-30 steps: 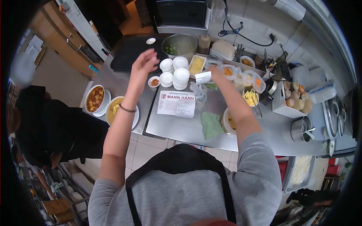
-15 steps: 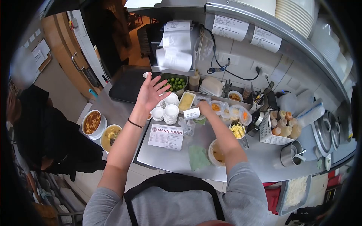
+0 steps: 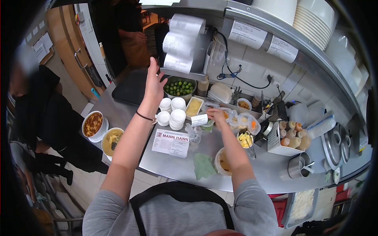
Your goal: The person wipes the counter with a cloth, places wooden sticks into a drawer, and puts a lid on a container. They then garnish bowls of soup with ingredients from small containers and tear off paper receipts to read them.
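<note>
My left hand (image 3: 155,84) is raised in front of the printed paper slips (image 3: 181,43), beside the bowl of green citrus fruit (image 3: 180,87). Its fingers are apart and it holds nothing. Low over the counter, my right hand (image 3: 216,115) has its fingers curled among small plastic bags of food (image 3: 233,118). Whatever is between those fingers is hidden. A small white printed slip (image 3: 199,120) lies just left of them, near a pale yellow tray of food (image 3: 194,106). Stacked white cups (image 3: 177,117) and a MANN HANN paper (image 3: 171,142) sit between my forearms.
Two bowls, one of red stew (image 3: 93,124) and one of yellow soup (image 3: 112,141), stand on the left. A tub of brown liquid (image 3: 223,162) is beside my right forearm. A bottle basket (image 3: 284,146) stands right. Co-workers are left (image 3: 51,114) and in the doorway (image 3: 136,39).
My left hand has turned edge-on and risen slightly towards the slips. The slips hang differently. My right hand has shifted only a little. A person has appeared in the doorway.
</note>
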`<state>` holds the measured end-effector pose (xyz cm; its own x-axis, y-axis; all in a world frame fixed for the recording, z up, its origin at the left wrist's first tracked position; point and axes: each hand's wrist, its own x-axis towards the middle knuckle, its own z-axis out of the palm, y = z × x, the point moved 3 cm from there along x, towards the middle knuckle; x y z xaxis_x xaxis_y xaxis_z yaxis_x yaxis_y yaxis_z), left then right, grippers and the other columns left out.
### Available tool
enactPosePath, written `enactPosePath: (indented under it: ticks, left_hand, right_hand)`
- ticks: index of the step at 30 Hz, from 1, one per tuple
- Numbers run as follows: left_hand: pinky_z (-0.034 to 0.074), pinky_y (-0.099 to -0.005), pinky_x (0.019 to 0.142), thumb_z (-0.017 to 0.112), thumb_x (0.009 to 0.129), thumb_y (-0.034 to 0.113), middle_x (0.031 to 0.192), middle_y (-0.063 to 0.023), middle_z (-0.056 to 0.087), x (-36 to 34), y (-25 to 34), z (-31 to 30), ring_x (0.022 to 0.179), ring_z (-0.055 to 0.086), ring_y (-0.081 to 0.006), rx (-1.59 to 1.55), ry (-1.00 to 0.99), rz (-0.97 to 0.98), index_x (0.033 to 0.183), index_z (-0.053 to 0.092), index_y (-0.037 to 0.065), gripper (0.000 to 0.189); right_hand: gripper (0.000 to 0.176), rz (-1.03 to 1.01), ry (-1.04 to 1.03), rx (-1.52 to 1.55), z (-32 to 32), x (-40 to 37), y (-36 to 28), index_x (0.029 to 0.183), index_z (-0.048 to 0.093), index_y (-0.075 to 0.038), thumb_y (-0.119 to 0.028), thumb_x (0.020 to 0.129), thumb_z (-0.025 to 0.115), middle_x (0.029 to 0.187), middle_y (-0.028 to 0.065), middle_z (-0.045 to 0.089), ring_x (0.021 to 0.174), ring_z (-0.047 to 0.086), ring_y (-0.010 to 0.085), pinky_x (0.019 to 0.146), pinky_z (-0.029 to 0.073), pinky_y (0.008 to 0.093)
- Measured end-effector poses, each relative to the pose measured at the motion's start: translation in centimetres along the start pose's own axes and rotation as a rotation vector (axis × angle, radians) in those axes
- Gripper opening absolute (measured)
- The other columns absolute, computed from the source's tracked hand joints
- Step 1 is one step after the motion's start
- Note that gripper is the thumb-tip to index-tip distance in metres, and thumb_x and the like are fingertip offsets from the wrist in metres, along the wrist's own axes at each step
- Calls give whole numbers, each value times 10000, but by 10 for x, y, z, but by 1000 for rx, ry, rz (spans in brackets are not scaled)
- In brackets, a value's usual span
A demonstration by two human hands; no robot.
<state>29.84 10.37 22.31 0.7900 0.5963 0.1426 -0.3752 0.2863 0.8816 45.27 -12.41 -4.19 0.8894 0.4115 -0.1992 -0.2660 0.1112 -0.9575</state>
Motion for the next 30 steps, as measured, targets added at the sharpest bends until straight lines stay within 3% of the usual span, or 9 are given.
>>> enactPosePath:
  ticks: [4, 7, 8, 12, 13, 15, 17, 23, 30]
  left_hand:
    - [224, -441, 976, 407, 776, 626, 1251, -165, 381, 17, -13, -3, 1178, 343, -271, -307, -150, -260, 1200, 361, 22, 740]
    - [120, -493, 1003, 421, 713, 692, 1370, -209, 122, 0, -30, -6, 1241, 181, -363, -276, -138, -387, 1345, 51, 23, 992]
    - [175, -495, 993, 483, 712, 649, 1352, -210, 151, -7, -33, -6, 1226, 201, -389, -313, -98, -436, 1336, 94, 23, 965]
    - [92, -529, 998, 432, 728, 662, 1384, -215, 67, -16, -65, -18, 1262, 114, -395, -239, -115, -551, 1354, 52, 55, 951]
    - [99, -526, 998, 437, 717, 673, 1386, -216, 53, -19, -71, -20, 1265, 102, -400, -247, -139, -581, 1356, 40, 58, 972]
    - [109, -526, 996, 444, 706, 681, 1388, -217, 44, -24, -82, -27, 1265, 97, -402, -203, -149, -635, 1356, 35, 55, 991]
    - [122, -521, 995, 451, 700, 683, 1387, -217, 56, -25, -95, -39, 1264, 98, -403, -190, -167, -668, 1357, 38, 53, 999]
    - [185, -489, 976, 449, 727, 656, 1364, -219, 146, -30, -100, -77, 1236, 174, -391, -67, -284, -718, 1347, 125, 46, 929]
    - [196, -418, 1001, 479, 811, 481, 1350, -163, 244, -56, -47, -161, 1232, 243, -313, -129, -392, -592, 1321, 217, 54, 715]
  right_hand:
    - [173, -24, 38, 314, -8, -2, 1, 926, 539, 36, -8, 765, 582, 882, 102, 589, 794, 598, 190, 703, 517, 258]
    - [173, -4, 54, 415, -11, -14, -17, 950, 522, 18, -14, 784, 560, 906, 114, 582, 828, 597, 215, 741, 514, 270]
    - [192, 0, 44, 461, -12, -19, -24, 972, 514, 38, -8, 788, 546, 936, 122, 571, 884, 573, 222, 773, 501, 292]
    - [219, -123, 59, 590, 9, -70, -61, 1021, 498, 44, -5, 808, 509, 981, 138, 562, 913, 562, 227, 777, 494, 322]
    - [215, -146, -157, 661, 3, -74, -59, 1032, 495, 34, -11, 822, 487, 982, 141, 566, 881, 576, 222, 754, 497, 327]
    - [217, 71, -84, 669, -8, -85, -42, 1020, 497, 34, -10, 808, 515, 955, 143, 573, 853, 586, 224, 752, 497, 318]
    - [235, 16, 91, 406, 7, -130, -58, 999, 499, 36, -10, 780, 569, 927, 140, 578, 834, 595, 224, 758, 500, 278]
    - [220, 12, 189, 456, -9, -164, -54, 1021, 489, 40, -17, 812, 526, 928, 137, 579, 848, 597, 204, 700, 523, 210]
    - [213, 76, 43, 454, 114, -190, -73, 1022, 496, 38, -17, 817, 518, 941, 157, 575, 864, 588, 205, 692, 520, 191]
